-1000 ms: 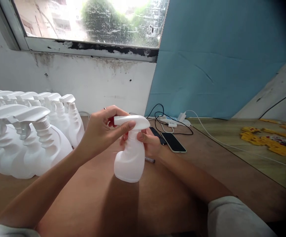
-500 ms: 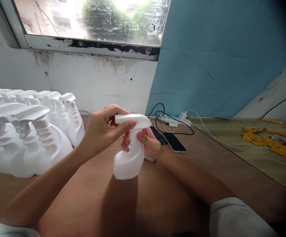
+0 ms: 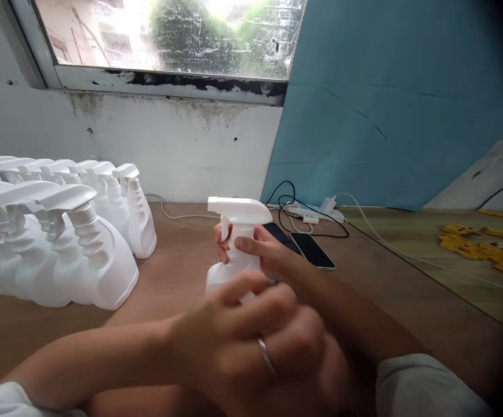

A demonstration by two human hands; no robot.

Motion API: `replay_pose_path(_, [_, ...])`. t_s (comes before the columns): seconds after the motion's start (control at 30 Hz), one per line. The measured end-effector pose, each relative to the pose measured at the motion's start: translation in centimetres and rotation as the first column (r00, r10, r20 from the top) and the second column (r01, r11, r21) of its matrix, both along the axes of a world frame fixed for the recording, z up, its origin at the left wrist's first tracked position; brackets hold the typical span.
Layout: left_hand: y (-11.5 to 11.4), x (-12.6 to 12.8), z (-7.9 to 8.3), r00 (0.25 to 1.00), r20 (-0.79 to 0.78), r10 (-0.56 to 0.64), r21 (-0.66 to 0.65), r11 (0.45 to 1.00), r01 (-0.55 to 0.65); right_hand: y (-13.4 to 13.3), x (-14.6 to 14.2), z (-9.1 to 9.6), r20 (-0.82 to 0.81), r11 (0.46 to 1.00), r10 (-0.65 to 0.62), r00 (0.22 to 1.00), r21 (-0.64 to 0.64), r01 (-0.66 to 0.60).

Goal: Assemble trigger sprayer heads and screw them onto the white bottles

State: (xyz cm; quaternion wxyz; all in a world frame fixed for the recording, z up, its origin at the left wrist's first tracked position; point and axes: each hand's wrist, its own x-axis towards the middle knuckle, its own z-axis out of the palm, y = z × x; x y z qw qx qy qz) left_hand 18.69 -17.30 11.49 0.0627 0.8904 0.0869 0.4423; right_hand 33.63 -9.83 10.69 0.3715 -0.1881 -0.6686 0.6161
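Note:
A white spray bottle (image 3: 241,211) stands upright on the brown table, its nozzle pointing left. My right hand (image 3: 262,246) is wrapped round the bottle's neck from the right, thumb in front and fingers behind, by the trigger. Close to the camera, my left hand (image 3: 260,341), with a ring on one finger, passes in front of the bottle's lower part. Its fingers look bent but are blurred by motion, and the fingertips are hidden. A bit of a pen (image 3: 272,282) shows beyond its knuckles.
Rows of white spray bottles (image 3: 112,272) stand at the left. Right of my hands lie a phone (image 3: 313,250), a second dark phone (image 3: 281,236), black cables (image 3: 292,200) and a power strip (image 3: 332,214). A blue sheet (image 3: 364,116) covers the wall behind.
My left hand has let go of the spray head and moved down and right, towards the camera. My right hand still holds the bottle. The view has shifted slightly.

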Motion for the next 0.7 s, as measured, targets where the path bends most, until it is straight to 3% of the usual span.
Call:
replay_pose_path(0.03, [-0.3, 0.8, -1.3, 0.993, -0.063, -0.096, 0.216, 0.970, 0.107, 0.0, -0.2, 0.0, -0.020, 0.999, 0.043, 0.999, 0.008, -0.043])
replay_pose_path(0.1, [-0.3, 2.3, -4.4, 0.973, -0.163, -0.167, 0.433, 0.874, 0.222, 0.0, -0.5, -0.1, -0.056, 0.996, 0.086, 0.995, 0.041, -0.083])
replay_pose_path(0.17, [0.0, 3.4, -7.6, 0.945, -0.275, -0.175, 0.465, 0.837, 0.290, 0.1, -0.6, -0.3, -0.064, 0.994, 0.089, 0.994, 0.070, -0.084])
replay_pose_path(0.3, [0.7, 4.1, -12.0, 0.908, -0.389, -0.157, 0.371, 0.875, 0.310, 0.1, -0.5, -0.6, -0.032, 0.992, 0.048, 0.998, 0.116, -0.044])
replay_pose_path(0.4, [1.2, 4.1, -13.1, 0.868, -0.461, -0.183, 0.261, 0.907, 0.329, 0.2, -0.6, -0.7, -0.028, 0.994, 0.029, 0.999, 0.105, -0.026])
replay_pose_path(0.57, [2.3, 4.5, -13.4, 0.820, -0.454, -0.349, 0.025, 0.914, 0.404, 0.4, -0.9, -1.2, -0.076, 0.997, -0.007, 0.997, 0.077, 0.013])
replay_pose_path(0.7, [2.6, 4.6, -13.7, 0.813, -0.444, -0.377, -0.012, 0.909, 0.416, 0.5, -0.8, -1.5, -0.061, 0.999, 0.021, 0.998, 0.041, -0.018])
